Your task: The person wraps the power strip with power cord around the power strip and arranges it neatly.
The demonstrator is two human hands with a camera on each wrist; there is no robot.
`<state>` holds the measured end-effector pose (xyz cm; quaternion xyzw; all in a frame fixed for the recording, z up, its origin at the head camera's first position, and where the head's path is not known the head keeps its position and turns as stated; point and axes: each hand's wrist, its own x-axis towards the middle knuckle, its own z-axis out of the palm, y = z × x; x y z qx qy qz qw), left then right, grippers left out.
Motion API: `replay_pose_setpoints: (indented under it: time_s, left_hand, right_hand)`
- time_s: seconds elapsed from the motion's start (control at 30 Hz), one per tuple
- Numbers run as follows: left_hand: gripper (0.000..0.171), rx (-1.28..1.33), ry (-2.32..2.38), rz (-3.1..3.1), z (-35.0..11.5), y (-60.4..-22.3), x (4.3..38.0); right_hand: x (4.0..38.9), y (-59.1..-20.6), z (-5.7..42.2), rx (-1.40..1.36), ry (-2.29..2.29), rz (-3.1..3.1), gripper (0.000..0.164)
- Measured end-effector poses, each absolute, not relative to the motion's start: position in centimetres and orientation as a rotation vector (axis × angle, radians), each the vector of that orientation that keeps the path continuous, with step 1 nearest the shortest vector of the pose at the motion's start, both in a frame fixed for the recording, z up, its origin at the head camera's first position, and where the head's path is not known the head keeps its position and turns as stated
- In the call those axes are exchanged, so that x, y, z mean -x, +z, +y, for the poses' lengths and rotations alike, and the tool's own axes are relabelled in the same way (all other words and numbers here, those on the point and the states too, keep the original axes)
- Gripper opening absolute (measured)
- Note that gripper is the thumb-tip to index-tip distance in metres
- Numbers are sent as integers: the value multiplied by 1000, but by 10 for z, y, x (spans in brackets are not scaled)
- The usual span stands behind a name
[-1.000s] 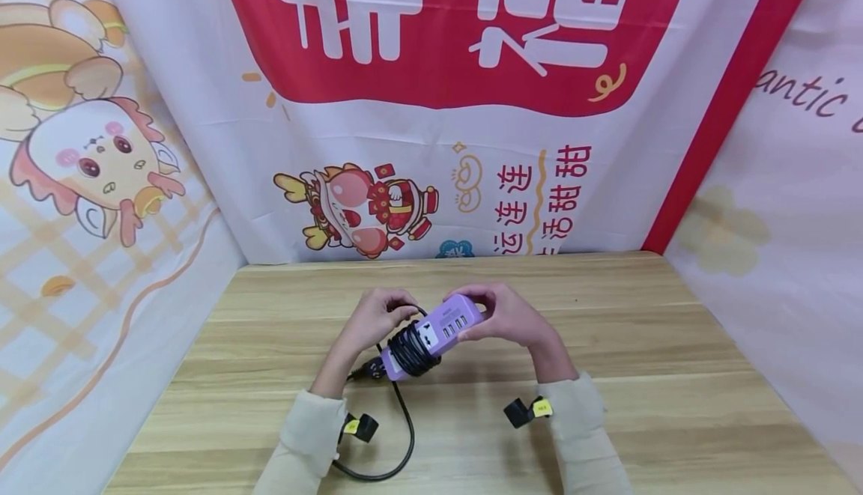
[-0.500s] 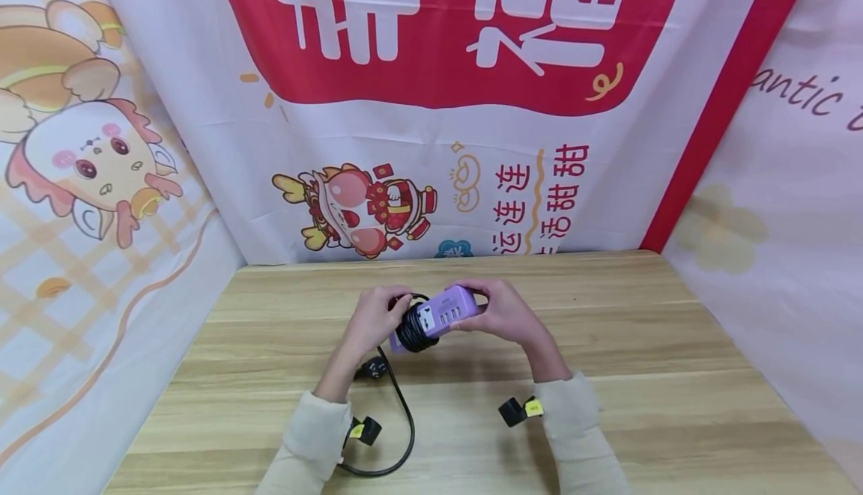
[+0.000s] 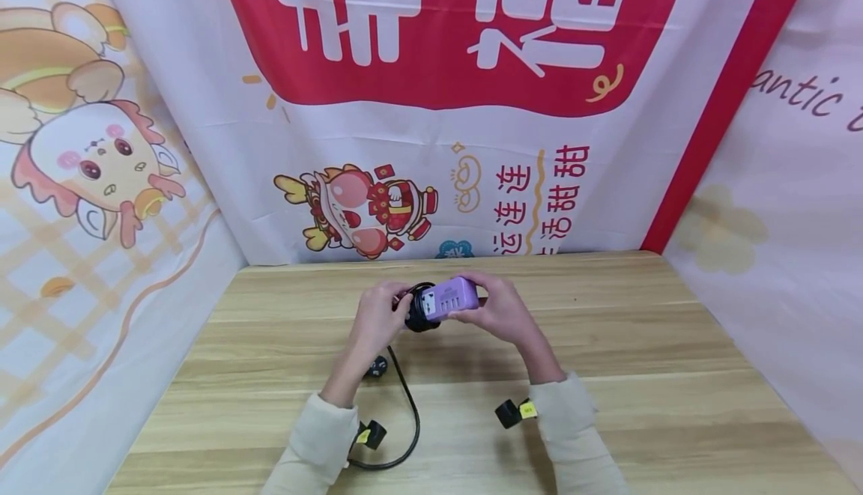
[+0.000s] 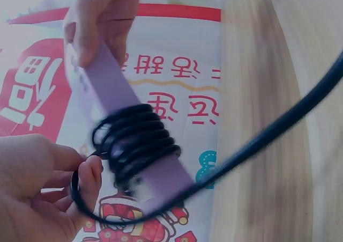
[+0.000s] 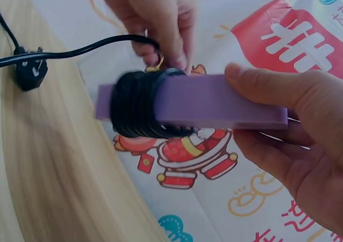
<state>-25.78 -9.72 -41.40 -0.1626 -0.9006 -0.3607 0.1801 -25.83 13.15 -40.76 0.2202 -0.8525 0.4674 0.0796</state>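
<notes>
A purple power strip [image 3: 453, 298] with white sockets and USB ports is held above the table. My right hand [image 3: 495, 308] grips its right end, thumb on one face and fingers on the other, as the right wrist view shows. Several turns of black cord [image 4: 136, 140] wrap the strip's other half. My left hand [image 3: 379, 315] pinches the cord between thumb and fingers beside the coil. From there a loose length of cord [image 3: 413, 412] loops down toward the front. The black plug [image 5: 30, 70] lies on the table, partly behind my left wrist in the head view.
The wooden table [image 3: 607, 345] runs back to a white and red printed cloth [image 3: 404, 135]. Printed cloths also stand at the left and right sides. Each sleeve cuff has a small black camera with a yellow tag.
The power strip has risen away from me and turned closer to level. My left hand has moved slightly up and right with the cord, and the plug now lies apart from the strip.
</notes>
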Motion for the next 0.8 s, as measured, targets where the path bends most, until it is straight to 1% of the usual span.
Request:
replay_pose_setpoints:
  time_s: [0.2, 0.47, 0.8]
  left_hand:
    - [14, 492, -1135, -2560, -92, -415, 258]
    - [16, 560, -1215, -2550, -86, -419, 257]
    - [17, 627, -1433, -2567, -75, -421, 251]
  right_hand:
    - [268, -420, 135, -532, 1327, -2464, 59]
    - [274, -427, 137, -469, 1416, -2362, 58]
    - [277, -429, 138, -392, 1538, -2233, 57]
